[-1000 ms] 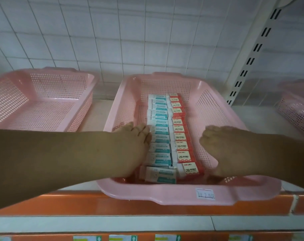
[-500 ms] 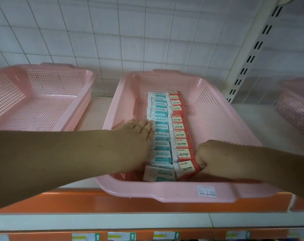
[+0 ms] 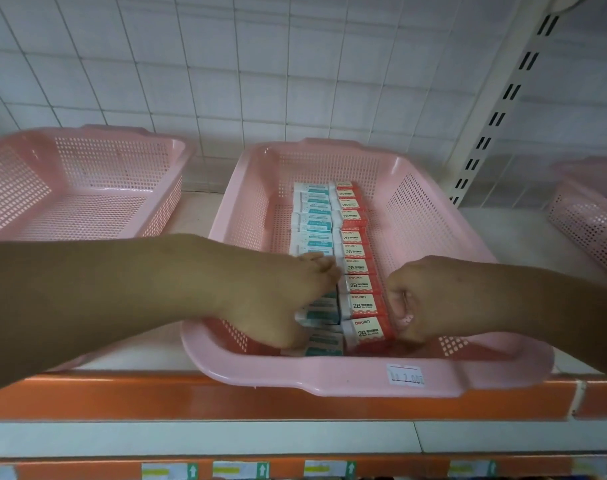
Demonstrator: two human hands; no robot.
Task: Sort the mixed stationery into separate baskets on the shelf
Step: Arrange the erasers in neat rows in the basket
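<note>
**Pos. of task items.** Both hands are placed inside the centre basket. The basket sits on the shelf w/ its near rim over the orange front edge. Two rows of erasers are laid lengthwise on the basket floor, touching side by side. The teal erasers are on the side of the L hand. The red 2B erasers are on the side of the R hand.

**L hand.** It is held palm down, fingers extended and together, and rests flat on the near half of the teal row. The fingertips reach the seam btwn the two rows.

**R hand.** The fingers are curled into a fist, which is butted against the outer flank of the nearest red 2B erasers. The thumb is hidden, so a pinch on an eraser cannot be confirmed.

**Spacing.** The hands are apart, w/ the near end of the red row visible btwn them.

**Surroundings.**
- A price sticker is fixed to the near rim, below the R hand.
- The L basket stands outboard of the L forearm.
- The R basket stands well outboard of the R forearm and is partly cut off.
- A slotted upright and the tiled wall are seen beyond both hands.
</note>
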